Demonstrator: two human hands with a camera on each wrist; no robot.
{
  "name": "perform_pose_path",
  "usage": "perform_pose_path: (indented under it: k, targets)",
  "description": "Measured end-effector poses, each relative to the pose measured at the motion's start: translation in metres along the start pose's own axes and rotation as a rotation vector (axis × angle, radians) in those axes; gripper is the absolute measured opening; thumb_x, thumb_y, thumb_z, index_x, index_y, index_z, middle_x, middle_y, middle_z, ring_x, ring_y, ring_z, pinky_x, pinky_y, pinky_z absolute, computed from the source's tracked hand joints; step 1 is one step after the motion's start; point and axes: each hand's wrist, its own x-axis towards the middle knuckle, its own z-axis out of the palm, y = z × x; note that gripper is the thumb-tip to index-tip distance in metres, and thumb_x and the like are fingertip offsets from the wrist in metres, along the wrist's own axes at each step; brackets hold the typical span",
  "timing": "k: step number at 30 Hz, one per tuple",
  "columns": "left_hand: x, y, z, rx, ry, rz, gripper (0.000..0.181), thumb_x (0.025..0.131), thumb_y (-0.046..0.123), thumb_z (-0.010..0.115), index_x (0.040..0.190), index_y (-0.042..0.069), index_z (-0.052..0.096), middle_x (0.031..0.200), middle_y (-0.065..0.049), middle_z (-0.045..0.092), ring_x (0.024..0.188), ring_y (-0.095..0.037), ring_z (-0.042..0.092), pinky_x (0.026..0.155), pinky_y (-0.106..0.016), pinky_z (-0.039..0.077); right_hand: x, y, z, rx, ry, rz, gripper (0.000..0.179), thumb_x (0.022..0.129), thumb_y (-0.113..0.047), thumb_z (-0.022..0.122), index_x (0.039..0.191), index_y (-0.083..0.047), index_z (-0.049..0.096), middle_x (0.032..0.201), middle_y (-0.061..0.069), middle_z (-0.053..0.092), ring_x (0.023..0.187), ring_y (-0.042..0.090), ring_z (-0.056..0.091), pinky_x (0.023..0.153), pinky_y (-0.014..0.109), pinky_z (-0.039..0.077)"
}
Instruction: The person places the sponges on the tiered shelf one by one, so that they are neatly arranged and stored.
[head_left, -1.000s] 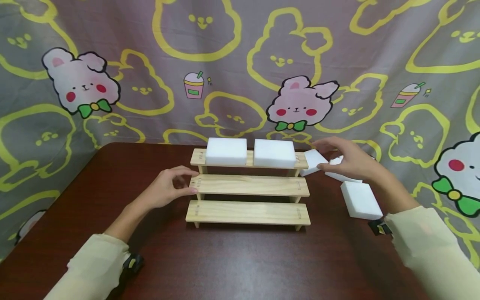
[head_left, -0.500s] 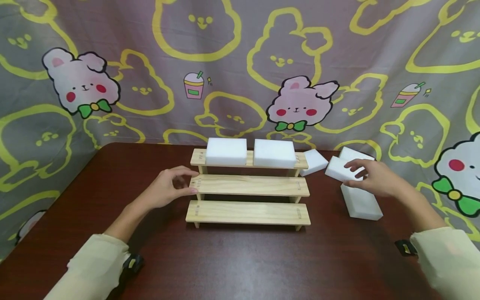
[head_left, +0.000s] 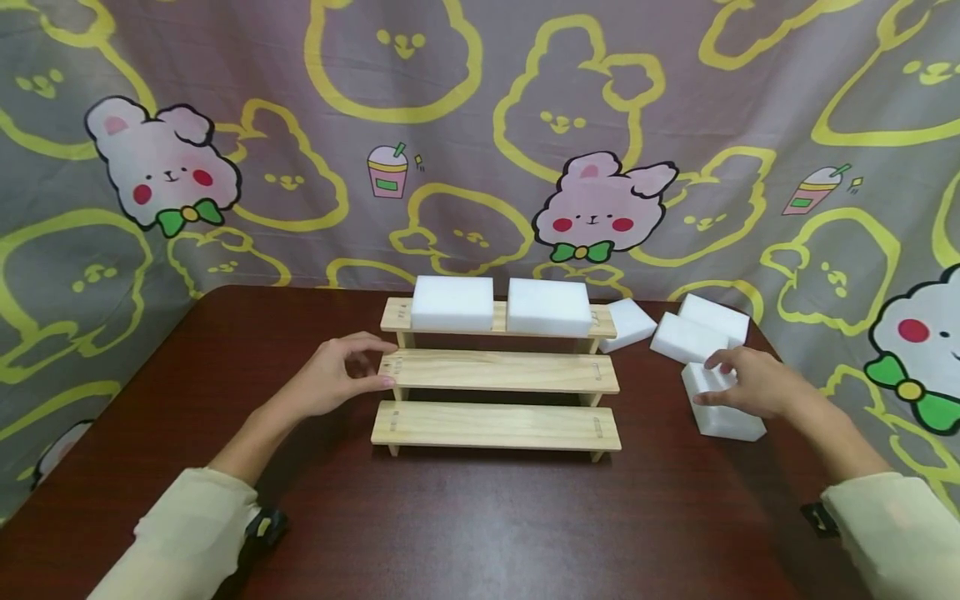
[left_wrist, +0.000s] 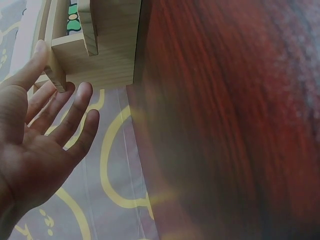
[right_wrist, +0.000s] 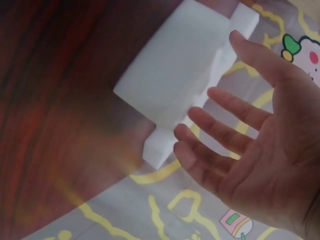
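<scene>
A three-tier wooden display stand (head_left: pixel 495 372) stands on the table. My left hand (head_left: pixel 330 379) holds the left end of its middle tier, with thumb at the front edge and fingers at the back. Two white foam blocks (head_left: pixel 453 302) lie side by side on the top tier. On the right, my right hand (head_left: pixel 757 383) hovers over the nearest loose foam block (head_left: pixel 729 422), thumb toward its left side and fingers spread and slightly bent. The right wrist view shows a gap between thumb and fingers above this white block (right_wrist: pixel 170 60).
Behind the right hand lie two more foam blocks (head_left: pixel 688 337), touching or overlapping. Another foam block (head_left: pixel 628 323) sits by the stand's top right end. The dark red-brown table (head_left: pixel 480 525) meets a patterned cloth (head_left: pixel 465 167) at the back and sides.
My right hand has drawn back from beside the stand, passing over the rear loose blocks to the nearest one. My left hand and the stand stay in place.
</scene>
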Motion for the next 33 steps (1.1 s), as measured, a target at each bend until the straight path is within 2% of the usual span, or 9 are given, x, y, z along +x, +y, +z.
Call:
perform_pose_path:
  k: [3, 6, 11, 15, 20, 24, 28, 33]
  targets:
    - [0.000, 0.000, 0.000, -0.007, 0.003, -0.004, 0.041, 0.088, 0.011, 0.084, 0.125, 0.001, 0.072, 0.119, -0.012, 0.069, 0.082, -0.016, 0.066, 0.070, -0.029, 0.054, -0.002, -0.004, 0.005, 0.003, 0.013, -0.014, 0.063, 0.075, -0.035, 0.093, 0.114, 0.008, 0.067, 0.110, 0.032, 0.063, 0.092, 0.041, 0.062, 0.068, 0.047, 0.052]
    - [-0.001, 0.000, -0.001, -0.006, 0.006, -0.006, 0.041, 0.088, 0.011, 0.084, 0.125, 0.001, 0.072, 0.119, -0.012, 0.069, 0.082, -0.016, 0.066, 0.069, -0.029, 0.054, -0.003, -0.007, 0.009, 0.012, 0.037, -0.088, 0.059, 0.074, -0.029, 0.094, 0.113, 0.007, 0.068, 0.109, 0.028, 0.064, 0.093, 0.038, 0.061, 0.070, 0.044, 0.051]
    - [-0.001, -0.001, -0.002, -0.006, 0.005, -0.006, 0.041, 0.088, 0.011, 0.084, 0.126, 0.001, 0.072, 0.119, -0.012, 0.069, 0.082, -0.015, 0.066, 0.069, -0.029, 0.054, -0.004, -0.012, 0.015, 0.048, 0.097, -0.271, 0.052, 0.072, -0.024, 0.096, 0.111, 0.000, 0.071, 0.105, 0.013, 0.068, 0.092, 0.030, 0.063, 0.073, 0.041, 0.050]
    - [0.000, -0.001, -0.001, -0.007, 0.004, 0.002, 0.040, 0.088, 0.011, 0.084, 0.125, 0.001, 0.072, 0.119, -0.012, 0.069, 0.082, -0.016, 0.066, 0.070, -0.030, 0.054, -0.004, -0.021, 0.016, 0.103, 0.091, -0.322, 0.049, 0.074, -0.021, 0.095, 0.113, -0.003, 0.072, 0.107, 0.006, 0.071, 0.093, 0.023, 0.063, 0.076, 0.041, 0.053]
    - [0.001, -0.002, 0.000, -0.005, 0.004, 0.010, 0.041, 0.088, 0.011, 0.085, 0.125, 0.001, 0.072, 0.120, -0.012, 0.069, 0.083, -0.018, 0.067, 0.071, -0.034, 0.055, -0.005, -0.029, 0.015, 0.155, 0.092, -0.326, 0.050, 0.075, -0.017, 0.095, 0.116, -0.001, 0.070, 0.111, 0.008, 0.072, 0.100, 0.028, 0.066, 0.086, 0.056, 0.055]
    - [0.001, -0.002, 0.001, -0.006, 0.002, 0.005, 0.041, 0.088, 0.011, 0.085, 0.126, 0.001, 0.072, 0.120, -0.012, 0.069, 0.082, -0.017, 0.067, 0.071, -0.032, 0.055, -0.006, -0.024, 0.013, 0.094, 0.115, -0.311, 0.057, 0.069, -0.020, 0.098, 0.115, -0.001, 0.070, 0.110, 0.009, 0.069, 0.096, 0.026, 0.063, 0.081, 0.044, 0.054]
    - [0.000, -0.002, 0.001, -0.008, 0.004, 0.002, 0.041, 0.087, 0.011, 0.085, 0.125, 0.001, 0.072, 0.119, -0.012, 0.069, 0.082, -0.016, 0.066, 0.071, -0.031, 0.055, -0.008, -0.014, 0.011, 0.030, 0.046, -0.236, 0.068, 0.063, -0.026, 0.100, 0.117, 0.001, 0.068, 0.111, 0.015, 0.066, 0.094, 0.029, 0.059, 0.077, 0.041, 0.049]
    - [0.000, -0.001, 0.001, -0.005, 0.008, 0.004, 0.041, 0.087, 0.011, 0.085, 0.125, 0.001, 0.072, 0.119, -0.012, 0.069, 0.082, -0.016, 0.066, 0.071, -0.031, 0.055, -0.009, -0.004, 0.009, 0.042, -0.071, -0.154, 0.079, 0.062, -0.027, 0.101, 0.125, 0.002, 0.062, 0.114, 0.020, 0.065, 0.095, 0.031, 0.059, 0.078, 0.044, 0.048]
